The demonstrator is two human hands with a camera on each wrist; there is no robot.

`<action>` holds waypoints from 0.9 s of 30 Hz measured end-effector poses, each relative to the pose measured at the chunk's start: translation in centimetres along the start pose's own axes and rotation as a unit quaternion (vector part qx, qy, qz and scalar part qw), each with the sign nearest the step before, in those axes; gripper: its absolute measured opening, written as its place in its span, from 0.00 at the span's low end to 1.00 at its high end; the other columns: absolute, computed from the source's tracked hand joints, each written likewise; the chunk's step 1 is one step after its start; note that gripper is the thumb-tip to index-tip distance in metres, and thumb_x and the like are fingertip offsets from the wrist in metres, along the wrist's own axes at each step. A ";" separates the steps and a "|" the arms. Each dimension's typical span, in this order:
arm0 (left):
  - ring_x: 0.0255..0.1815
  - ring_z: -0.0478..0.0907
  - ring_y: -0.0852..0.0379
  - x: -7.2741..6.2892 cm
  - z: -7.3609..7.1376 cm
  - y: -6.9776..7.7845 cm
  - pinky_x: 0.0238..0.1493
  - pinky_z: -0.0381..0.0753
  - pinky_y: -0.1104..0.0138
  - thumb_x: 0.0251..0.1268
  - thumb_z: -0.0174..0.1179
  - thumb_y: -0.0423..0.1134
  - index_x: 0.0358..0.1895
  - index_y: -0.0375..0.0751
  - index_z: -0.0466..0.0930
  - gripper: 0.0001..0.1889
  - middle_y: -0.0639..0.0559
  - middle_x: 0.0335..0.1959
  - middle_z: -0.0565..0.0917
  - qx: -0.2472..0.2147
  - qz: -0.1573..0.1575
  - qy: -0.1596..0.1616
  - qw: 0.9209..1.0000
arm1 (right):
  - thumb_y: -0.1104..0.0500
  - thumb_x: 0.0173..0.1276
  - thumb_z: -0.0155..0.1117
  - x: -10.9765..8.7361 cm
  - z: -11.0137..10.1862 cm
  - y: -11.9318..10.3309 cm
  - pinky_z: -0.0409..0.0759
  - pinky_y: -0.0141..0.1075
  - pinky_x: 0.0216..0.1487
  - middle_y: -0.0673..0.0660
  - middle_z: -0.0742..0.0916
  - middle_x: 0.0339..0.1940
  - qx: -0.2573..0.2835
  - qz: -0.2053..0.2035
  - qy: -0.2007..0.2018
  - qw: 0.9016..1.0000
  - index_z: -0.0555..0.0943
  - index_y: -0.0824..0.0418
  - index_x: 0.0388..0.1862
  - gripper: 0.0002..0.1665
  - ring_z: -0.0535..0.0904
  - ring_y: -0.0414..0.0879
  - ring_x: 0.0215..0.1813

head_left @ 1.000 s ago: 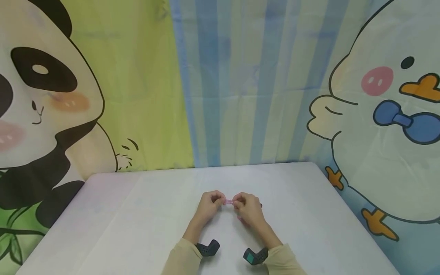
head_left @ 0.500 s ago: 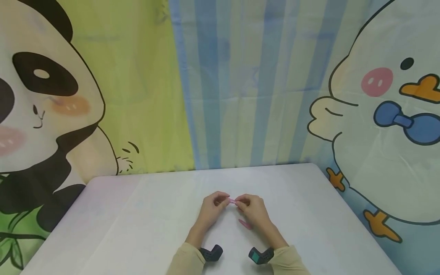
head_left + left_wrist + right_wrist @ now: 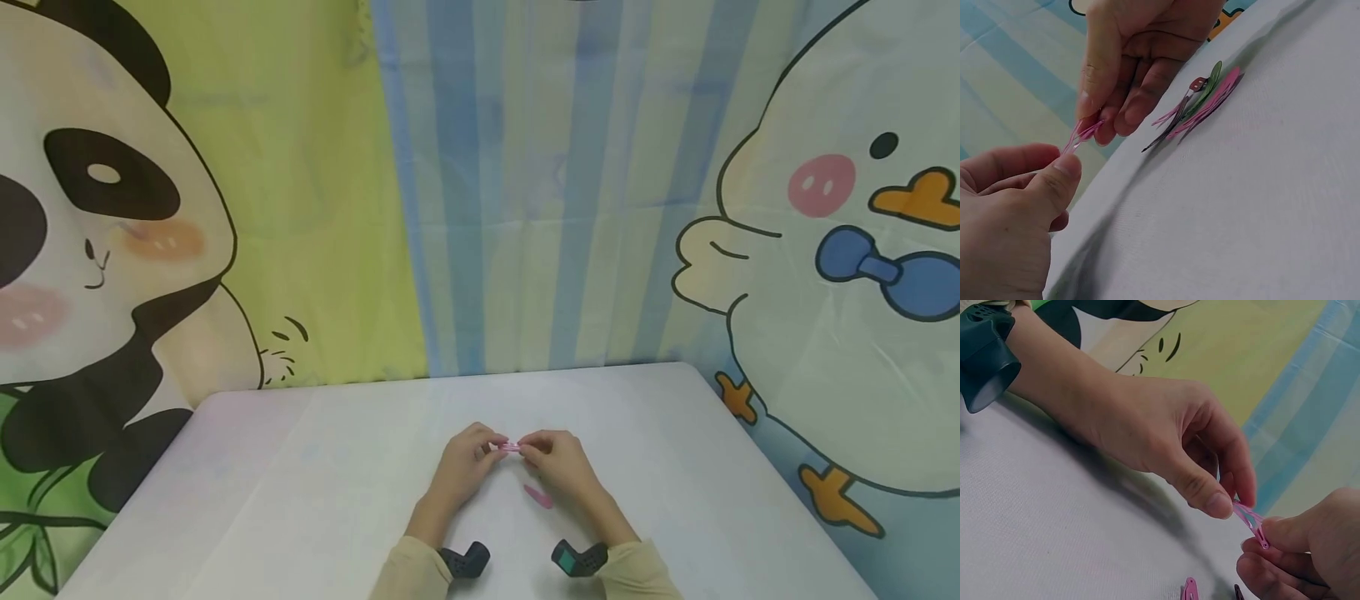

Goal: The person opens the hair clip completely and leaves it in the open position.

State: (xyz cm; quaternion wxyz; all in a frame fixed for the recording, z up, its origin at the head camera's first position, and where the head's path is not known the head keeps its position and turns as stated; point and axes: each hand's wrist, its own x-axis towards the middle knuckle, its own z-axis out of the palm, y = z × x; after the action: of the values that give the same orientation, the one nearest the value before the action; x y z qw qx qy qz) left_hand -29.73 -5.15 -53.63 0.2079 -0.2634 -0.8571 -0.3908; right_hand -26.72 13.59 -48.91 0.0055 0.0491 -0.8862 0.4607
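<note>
We seem to be flexing the pink hair clip (image 3: 1259, 532) — left hand (image 3: 463, 462) and right hand (image 3: 564, 462) each pinching it in the fingers, above the white surface (image 3: 337, 467) — and the next move likely calls for a steady two-handed hold.

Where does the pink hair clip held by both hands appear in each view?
Head: pink hair clip just below centre.
Left wrist: pink hair clip left of centre.
Right wrist: pink hair clip right of centre, below middle.
Shared landmark: left hand, pinching the clip.
</note>
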 end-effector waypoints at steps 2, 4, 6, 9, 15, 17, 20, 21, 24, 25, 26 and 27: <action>0.33 0.77 0.66 0.1 0.0 0.1 0.37 0.76 0.75 0.55 0.68 0.41 0.41 0.52 0.85 0.09 0.64 0.35 0.81 0.008 0.007 0.004 1.000 | 0.56 0.66 0.63 0.0 -0.1 0.0 0.79 0.30 0.34 0.52 0.86 0.32 0.000 -0.007 0.000 1.000 0.85 0.57 0.40 0.08 0.79 0.42 0.30; 0.33 0.77 0.65 0.2 0.1 0.1 0.37 0.77 0.74 0.55 0.68 0.41 0.40 0.52 0.85 0.08 0.64 0.34 0.81 0.011 0.011 0.007 1.000 | 0.56 0.66 0.63 0.1 -0.1 -0.1 0.78 0.31 0.33 0.52 0.86 0.31 0.000 -0.017 -0.001 1.000 0.85 0.58 0.40 0.09 0.79 0.42 0.30; 0.33 0.77 0.65 0.2 0.0 0.2 0.37 0.77 0.74 0.55 0.68 0.42 0.39 0.52 0.86 0.08 0.64 0.34 0.81 0.004 0.007 0.005 1.000 | 0.55 0.66 0.63 0.2 -0.1 0.0 0.77 0.31 0.33 0.51 0.86 0.29 -0.008 -0.024 -0.003 1.000 0.85 0.58 0.40 0.10 0.78 0.41 0.30; 0.32 0.77 0.65 0.0 0.1 0.1 0.36 0.77 0.73 0.55 0.68 0.42 0.38 0.52 0.86 0.07 0.64 0.33 0.81 -0.017 0.000 0.000 1.000 | 0.55 0.66 0.63 0.2 0.1 0.3 0.76 0.31 0.33 0.49 0.85 0.28 -0.018 -0.037 -0.006 0.999 0.85 0.58 0.41 0.10 0.77 0.40 0.29; 0.31 0.77 0.64 -0.1 0.3 0.2 0.35 0.76 0.73 0.55 0.68 0.43 0.37 0.51 0.87 0.07 0.63 0.33 0.82 -0.041 -0.001 0.000 0.999 | 0.55 0.66 0.63 0.1 0.0 0.6 0.76 0.30 0.33 0.49 0.86 0.29 -0.020 -0.046 -0.005 0.999 0.85 0.58 0.40 0.09 0.77 0.39 0.29; 0.31 0.78 0.63 0.0 0.3 0.2 0.36 0.77 0.73 0.55 0.68 0.43 0.37 0.51 0.87 0.07 0.63 0.33 0.82 -0.040 0.005 -0.001 0.999 | 0.55 0.66 0.63 0.2 0.0 0.7 0.76 0.30 0.32 0.49 0.86 0.29 -0.017 -0.042 -0.007 0.999 0.85 0.58 0.40 0.10 0.78 0.39 0.29; 0.32 0.78 0.63 0.1 0.2 0.2 0.36 0.77 0.73 0.55 0.68 0.42 0.37 0.49 0.86 0.07 0.61 0.32 0.83 -0.035 0.016 0.002 0.999 | 0.54 0.66 0.63 0.2 0.0 0.7 0.77 0.30 0.33 0.50 0.86 0.30 -0.006 -0.037 -0.014 0.999 0.85 0.58 0.41 0.10 0.79 0.39 0.29; 0.32 0.78 0.64 0.1 0.1 0.2 0.36 0.77 0.73 0.55 0.68 0.42 0.36 0.49 0.86 0.06 0.61 0.32 0.83 -0.031 0.019 0.005 0.999 | 0.54 0.66 0.63 0.2 0.0 0.7 0.77 0.30 0.33 0.50 0.87 0.30 -0.003 -0.037 -0.018 0.999 0.85 0.58 0.41 0.11 0.79 0.39 0.29; 0.31 0.77 0.65 0.0 0.1 0.1 0.35 0.77 0.73 0.54 0.69 0.41 0.34 0.49 0.86 0.05 0.61 0.31 0.83 -0.025 0.025 0.015 0.999 | 0.52 0.66 0.63 0.2 0.0 0.7 0.77 0.30 0.33 0.50 0.87 0.31 0.003 -0.041 -0.026 0.999 0.85 0.58 0.41 0.12 0.79 0.39 0.30; 0.31 0.77 0.66 0.0 0.1 0.1 0.35 0.77 0.73 0.53 0.69 0.41 0.34 0.49 0.86 0.05 0.61 0.31 0.83 -0.025 0.024 0.016 0.999 | 0.52 0.66 0.63 0.2 0.0 0.7 0.77 0.30 0.33 0.50 0.87 0.31 0.001 -0.043 -0.026 0.999 0.85 0.58 0.41 0.12 0.79 0.39 0.30; 0.31 0.77 0.66 0.0 0.2 0.1 0.35 0.77 0.73 0.53 0.69 0.41 0.34 0.50 0.86 0.05 0.62 0.31 0.83 -0.028 0.022 0.015 0.999 | 0.51 0.66 0.63 0.2 0.0 0.7 0.77 0.30 0.33 0.50 0.87 0.32 -0.002 -0.044 -0.025 0.999 0.85 0.57 0.41 0.13 0.79 0.38 0.30; 0.32 0.77 0.67 0.1 0.2 0.1 0.36 0.77 0.73 0.54 0.69 0.42 0.34 0.50 0.86 0.05 0.62 0.31 0.83 -0.031 0.020 0.014 0.999 | 0.50 0.66 0.63 0.2 0.0 0.8 0.77 0.30 0.33 0.50 0.87 0.32 -0.004 -0.044 -0.023 0.999 0.85 0.57 0.41 0.13 0.79 0.38 0.30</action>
State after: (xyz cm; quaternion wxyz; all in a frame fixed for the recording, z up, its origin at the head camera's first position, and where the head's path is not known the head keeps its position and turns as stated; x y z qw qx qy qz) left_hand -29.76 -4.91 -53.68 0.2196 -0.2816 -0.8360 -0.4167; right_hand -27.03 14.05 -49.52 0.0055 0.0989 -0.8850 0.4549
